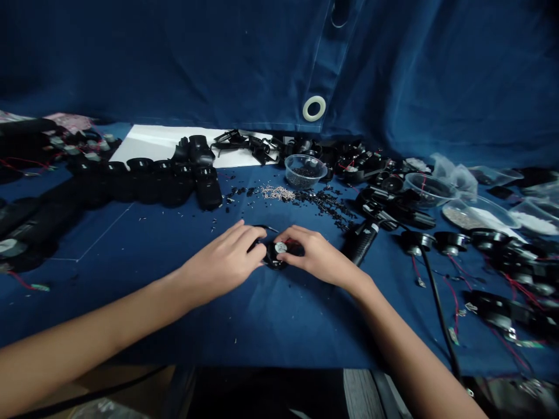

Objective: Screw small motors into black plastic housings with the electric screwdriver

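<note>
My left hand (233, 255) and my right hand (308, 251) meet over the middle of the blue cloth. Between them sits a round black part with a silver motor-like disc (280, 248) at its centre; a bit of red wire shows near my right fingers. My left thumb and fingers are closed on the left side of the black part. The right thumb and fingers pinch around the silver disc. Fingers cover much of the part's rim. Beyond my right hand lies a black electric screwdriver (365, 240) with a cable.
A row of black housings (142, 180) stands at the left. Loose pale screws (278, 193) and small black pieces (325, 203) lie beyond my hands, near a clear bowl (305, 170). Motor units with red wires (454, 241) fill the right side. A blue curtain (196, 64) hangs behind.
</note>
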Demonstrator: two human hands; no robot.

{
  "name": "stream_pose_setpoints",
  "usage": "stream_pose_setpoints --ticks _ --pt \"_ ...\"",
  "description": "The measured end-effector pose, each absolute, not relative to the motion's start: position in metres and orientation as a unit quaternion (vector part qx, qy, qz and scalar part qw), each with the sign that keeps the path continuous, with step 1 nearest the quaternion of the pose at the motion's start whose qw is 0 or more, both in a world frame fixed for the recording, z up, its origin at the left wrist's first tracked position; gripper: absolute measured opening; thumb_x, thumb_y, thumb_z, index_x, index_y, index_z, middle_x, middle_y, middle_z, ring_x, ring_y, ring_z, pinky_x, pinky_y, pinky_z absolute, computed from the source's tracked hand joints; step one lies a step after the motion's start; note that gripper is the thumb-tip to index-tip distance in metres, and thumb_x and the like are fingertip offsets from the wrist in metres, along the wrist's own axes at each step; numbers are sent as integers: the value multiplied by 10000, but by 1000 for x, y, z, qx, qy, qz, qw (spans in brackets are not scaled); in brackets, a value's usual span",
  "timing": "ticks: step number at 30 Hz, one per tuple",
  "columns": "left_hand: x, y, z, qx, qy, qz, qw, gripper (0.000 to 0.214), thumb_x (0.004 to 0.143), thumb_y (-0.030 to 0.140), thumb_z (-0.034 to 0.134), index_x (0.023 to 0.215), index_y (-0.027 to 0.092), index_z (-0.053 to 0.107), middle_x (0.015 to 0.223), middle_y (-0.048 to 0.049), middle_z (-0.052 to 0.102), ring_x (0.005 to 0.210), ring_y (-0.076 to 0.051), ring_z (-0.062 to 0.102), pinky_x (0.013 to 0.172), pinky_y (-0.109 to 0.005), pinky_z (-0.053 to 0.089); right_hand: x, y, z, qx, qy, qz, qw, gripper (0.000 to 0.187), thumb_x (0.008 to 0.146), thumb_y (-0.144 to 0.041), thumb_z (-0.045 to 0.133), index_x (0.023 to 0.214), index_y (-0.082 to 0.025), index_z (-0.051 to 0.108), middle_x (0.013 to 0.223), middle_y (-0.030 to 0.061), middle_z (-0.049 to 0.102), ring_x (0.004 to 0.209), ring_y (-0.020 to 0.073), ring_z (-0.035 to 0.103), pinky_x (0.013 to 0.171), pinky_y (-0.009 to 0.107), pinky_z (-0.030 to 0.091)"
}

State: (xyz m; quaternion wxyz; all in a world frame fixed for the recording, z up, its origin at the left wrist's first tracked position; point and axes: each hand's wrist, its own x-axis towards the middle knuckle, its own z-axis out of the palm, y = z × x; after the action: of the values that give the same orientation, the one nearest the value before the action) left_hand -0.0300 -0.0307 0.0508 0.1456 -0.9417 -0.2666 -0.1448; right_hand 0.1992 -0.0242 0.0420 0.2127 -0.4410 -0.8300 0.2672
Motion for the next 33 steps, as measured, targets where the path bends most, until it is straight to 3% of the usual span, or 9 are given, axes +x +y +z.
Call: stream_pose_setpoints --ticks 4,10,16,22,26,33 --pt "-25 -12 40 -943 -294 -156 19 213 871 351 576 935 154 527 1207 -115 468 1141 -239 492 947 -381 476 202 -22 40 -459 -813 273 231 185 833 -263 612 1005 -195 612 982 27 616 871 139 574 811 286 450" --pt "-35 -1 27 -929 -324 -167 -66 294 874 402 557 1055 175 514 1209 -111 483 1134 -240 500 953 -410 453 205 -22 37 -455 -807 288 242 193 833 -252 605 1017 -199 619 990 29 622 874 143 578 822 306 458" --pt "-41 11 22 -932 -317 -117 -129 461 875 374 514 1309 252 419 1439 -89 367 1337 -288 314 1061 -497 318 208 -22 38 -447 -816 278 240 208 818 -183 589 1024 -203 612 992 22 625 877 135 575 828 300 454" --pt "-36 14 27 -921 -308 -155 -179 337 856 359 542 1180 266 547 1277 -52 512 1177 -220 474 980 -388 417 211 -21 37 -462 -796 302 248 243 818 -252 622 1055 -206 596 1028 22 626 912 134 581 847 293 451" --pt "-35 11 28 -917 -295 -186 -193 247 839 328 571 1077 269 604 1264 -25 532 1161 -202 469 999 -373 403 210 -20 35 -478 -775 322 260 250 796 -334 659 987 -186 597 980 33 647 910 155 603 855 317 457" --pt "-33 11 23 -924 -263 -233 -152 252 844 263 565 1087 260 632 1277 -29 544 1189 -212 440 1028 -398 388 210 -19 38 -484 -770 330 253 186 816 -295 639 976 -204 612 993 17 655 944 154 603 872 311 448"
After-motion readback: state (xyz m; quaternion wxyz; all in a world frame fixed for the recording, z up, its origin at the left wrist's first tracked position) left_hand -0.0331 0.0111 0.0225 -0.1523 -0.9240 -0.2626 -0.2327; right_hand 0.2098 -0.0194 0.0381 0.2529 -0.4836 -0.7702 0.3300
